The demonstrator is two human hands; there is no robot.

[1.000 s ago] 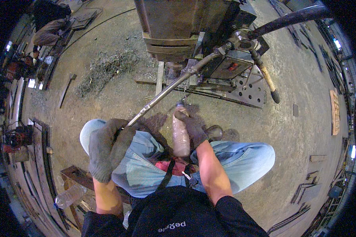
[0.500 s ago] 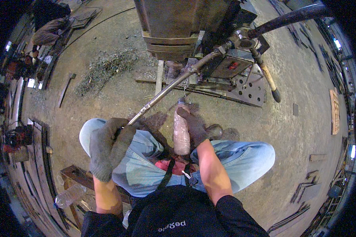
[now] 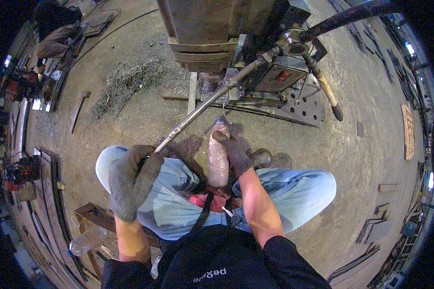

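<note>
My left hand (image 3: 136,180), in a dark grey glove, is closed around the end of a long metal lever (image 3: 193,118). That lever slopes up to a hub (image 3: 292,42) on the side of a heavy drilling machine (image 3: 202,29). In my right hand (image 3: 235,151), also gloved, is a clear plastic bottle (image 3: 218,164) of cloudy pinkish liquid. The bottle lies between my knees, its neck pointing at the machine's base. A thin stream or wire seems to run from near the neck toward the machine; I cannot tell which.
A steel plate with round holes (image 3: 304,107) lies under the machine. Metal shavings (image 3: 128,86) are heaped at the far left, near a brush-like tool (image 3: 80,111). An empty clear bottle (image 3: 88,241) stands by a rusty steel beam (image 3: 94,216). Another person (image 3: 58,41) crouches far left.
The bottle and my right hand have shifted slightly forward and left, the bottle leaning a little more. My left hand stays on the lever. The whole view has moved a little.
</note>
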